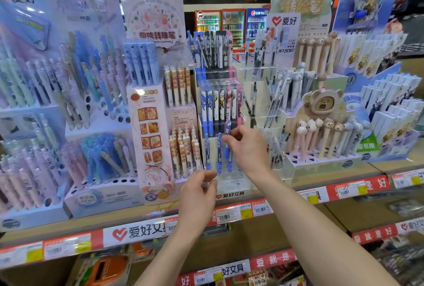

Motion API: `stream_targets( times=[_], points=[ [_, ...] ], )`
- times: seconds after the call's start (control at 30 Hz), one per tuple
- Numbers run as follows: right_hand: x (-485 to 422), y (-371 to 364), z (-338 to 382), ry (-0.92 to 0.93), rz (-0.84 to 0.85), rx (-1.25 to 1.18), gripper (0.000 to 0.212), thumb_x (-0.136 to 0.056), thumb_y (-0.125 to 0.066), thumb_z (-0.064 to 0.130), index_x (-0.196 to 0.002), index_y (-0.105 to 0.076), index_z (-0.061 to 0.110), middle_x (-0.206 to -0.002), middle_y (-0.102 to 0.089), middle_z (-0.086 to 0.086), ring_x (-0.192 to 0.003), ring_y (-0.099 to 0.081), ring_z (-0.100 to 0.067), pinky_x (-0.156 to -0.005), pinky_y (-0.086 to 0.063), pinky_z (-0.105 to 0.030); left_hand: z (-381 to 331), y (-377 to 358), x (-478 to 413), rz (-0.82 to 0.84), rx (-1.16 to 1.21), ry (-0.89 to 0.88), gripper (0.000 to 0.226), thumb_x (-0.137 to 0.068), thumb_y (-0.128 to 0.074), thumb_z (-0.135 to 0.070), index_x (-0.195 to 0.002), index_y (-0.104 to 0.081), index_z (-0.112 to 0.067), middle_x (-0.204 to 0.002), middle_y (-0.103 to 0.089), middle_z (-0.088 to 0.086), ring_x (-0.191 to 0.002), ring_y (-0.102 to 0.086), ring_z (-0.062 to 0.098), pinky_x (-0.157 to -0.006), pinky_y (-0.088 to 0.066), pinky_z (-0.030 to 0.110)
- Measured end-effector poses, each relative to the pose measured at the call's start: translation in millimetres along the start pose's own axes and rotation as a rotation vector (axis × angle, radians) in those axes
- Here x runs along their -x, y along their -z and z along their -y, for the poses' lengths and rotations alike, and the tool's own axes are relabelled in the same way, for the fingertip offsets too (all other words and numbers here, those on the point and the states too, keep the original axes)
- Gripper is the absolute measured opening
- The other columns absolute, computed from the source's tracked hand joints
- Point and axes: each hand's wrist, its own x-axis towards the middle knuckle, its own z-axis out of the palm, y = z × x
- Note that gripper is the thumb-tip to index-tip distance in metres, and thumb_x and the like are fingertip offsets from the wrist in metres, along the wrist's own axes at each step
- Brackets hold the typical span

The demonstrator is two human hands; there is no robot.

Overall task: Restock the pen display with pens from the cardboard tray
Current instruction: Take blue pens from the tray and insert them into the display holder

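Observation:
A clear acrylic pen display (229, 182) stands on the shelf in the middle, with three tiers of blue, black and pink character pens. My right hand (247, 148) pinches a blue pen (227, 145) upright over the lowest tier, beside other blue pens (207, 152) standing there. My left hand (199, 196) hovers just below the display's front left corner, fingers curled and apart, holding nothing that I can see. The cardboard tray is not in view.
A pink and white pen stand (156, 138) is close on the left, with pastel pen racks (68, 102) beyond. A bear-topped pen stand (321, 125) sits to the right. Red price strips (241, 212) line the shelf edge. More stock lies on the shelf below.

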Motion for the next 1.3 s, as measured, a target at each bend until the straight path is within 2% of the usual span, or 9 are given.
stream_targets(
  times=[0.1,0.3,0.43,0.5,0.63,0.8,0.93,1.13,1.3],
  points=[
    [3,-5,-2,0.025,-0.027,0.075,0.021,-0.090,-0.071,0.036,-0.079,-0.066,0.019,-0.066,-0.064,0.007,-0.060,-0.058,-0.007,-0.053,-0.040,-0.023,1,1,0,0.006,0.001,-0.006,0.018,-0.096,-0.063,-0.016,-0.111,-0.069,-0.024,-0.105,-0.069,-0.013,-0.096,-0.063,-0.002,-0.083,-0.051,0.015],
    [12,-11,-6,0.129,-0.060,0.089,0.014,-0.091,-0.071,0.030,-0.099,-0.066,0.019,-0.077,-0.067,0.009,-0.070,-0.064,-0.008,-0.066,-0.055,-0.028,4,1,-1,0.019,-0.002,-0.014,0.018,-0.096,-0.064,-0.017,-0.110,-0.068,-0.027,-0.104,-0.068,-0.015,-0.095,-0.063,-0.003,-0.078,-0.048,0.011],
    [11,-14,-11,0.142,-0.057,0.104,0.013,-0.090,-0.072,0.030,-0.098,-0.065,0.023,-0.073,-0.061,0.009,-0.068,-0.058,-0.007,-0.063,-0.047,-0.027,5,1,-2,0.017,0.000,-0.012,0.017,-0.095,-0.064,-0.017,-0.109,-0.069,-0.026,-0.104,-0.069,-0.014,-0.094,-0.063,-0.002,-0.080,-0.048,0.012],
    [11,-15,-13,0.148,-0.049,0.108,0.017,-0.090,-0.072,0.030,-0.102,-0.061,0.025,-0.072,-0.058,0.009,-0.066,-0.055,-0.007,-0.061,-0.044,-0.026,4,2,-2,0.020,0.003,-0.007,0.017,-0.096,-0.064,-0.018,-0.110,-0.068,-0.025,-0.104,-0.069,-0.014,-0.094,-0.063,-0.002,-0.078,-0.048,0.011],
    [12,-15,-14,0.119,-0.013,0.057,0.027,-0.091,-0.071,0.027,-0.112,-0.055,0.027,-0.073,-0.060,0.007,-0.067,-0.059,-0.006,-0.064,-0.051,-0.028,3,3,-2,0.024,0.008,-0.010,0.018,-0.096,-0.063,-0.018,-0.112,-0.068,-0.025,-0.104,-0.068,-0.015,-0.095,-0.063,-0.002,-0.077,-0.047,0.010],
    [6,-12,-12,0.138,-0.012,0.021,0.019,-0.095,-0.066,0.023,-0.114,-0.062,0.020,-0.079,-0.062,0.009,-0.071,-0.060,-0.008,-0.068,-0.051,-0.028,2,4,-1,0.030,0.008,-0.006,0.019,-0.096,-0.063,-0.019,-0.113,-0.068,-0.025,-0.105,-0.068,-0.015,-0.096,-0.063,-0.002,-0.078,-0.048,0.011],
    [0,-8,-11,0.158,-0.005,0.059,0.020,-0.097,-0.062,0.020,-0.115,-0.070,0.017,-0.098,-0.069,0.001,-0.088,-0.062,-0.014,-0.080,-0.051,-0.030,2,4,-1,0.031,0.009,0.006,0.018,-0.096,-0.063,-0.020,-0.112,-0.067,-0.027,-0.104,-0.068,-0.016,-0.094,-0.062,-0.004,-0.079,-0.050,0.012],
    [-6,-5,-9,0.172,0.040,0.143,0.023,-0.097,-0.059,0.015,-0.118,-0.070,0.017,-0.105,-0.070,0.000,-0.091,-0.062,-0.013,-0.082,-0.047,-0.025,-1,5,0,0.039,-0.010,0.020,0.018,-0.097,-0.063,-0.021,-0.114,-0.067,-0.027,-0.105,-0.067,-0.017,-0.094,-0.061,-0.007,-0.072,-0.045,0.004],
    [-6,-4,-11,0.198,0.047,0.197,0.024,-0.097,-0.059,0.015,-0.117,-0.073,0.017,-0.108,-0.070,-0.003,-0.098,-0.063,-0.019,-0.090,-0.051,-0.033,-2,5,0,0.042,-0.019,0.025,0.019,-0.097,-0.062,-0.022,-0.115,-0.066,-0.028,-0.106,-0.066,-0.018,-0.094,-0.061,-0.007,-0.071,-0.046,0.007]
  ],
)
